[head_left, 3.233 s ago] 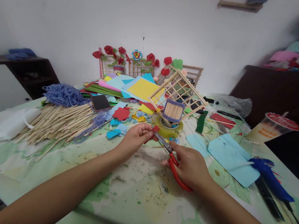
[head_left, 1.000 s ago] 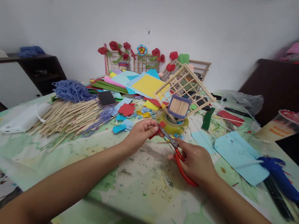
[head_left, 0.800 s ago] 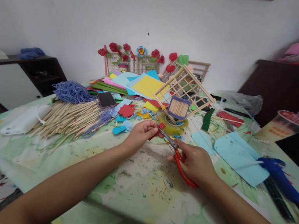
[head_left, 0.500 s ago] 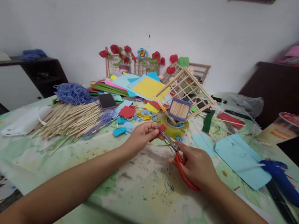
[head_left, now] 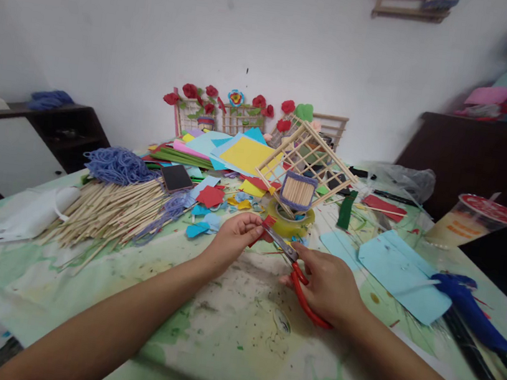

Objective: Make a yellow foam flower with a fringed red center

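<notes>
Between the fingertips of my left hand (head_left: 236,236) is a small piece of red paper (head_left: 269,221). My right hand (head_left: 328,282) grips a pair of red-handled scissors (head_left: 301,288), its fingers in and around the loops. The blades point up and left and meet the red paper; whether they are fully closed on it I cannot tell. Just behind them stands a roll of yellow tape (head_left: 296,223). A small stick panel edged in purple yarn (head_left: 298,191) and a bamboo-stick lattice frame (head_left: 307,160) lean above the roll.
To the left lie a heap of bamboo sticks (head_left: 103,213), purple yarn (head_left: 118,165), a phone (head_left: 176,178) and a white glue gun-like object (head_left: 33,215). Coloured paper (head_left: 246,156) is piled behind. On the right are light blue paper (head_left: 404,274), a blue glue gun (head_left: 472,309) and a drink cup (head_left: 470,223).
The view has shifted slightly, so the scene sits a little lower and further left. The scissors remain at the red paper, which shows slightly differently against the blades.
</notes>
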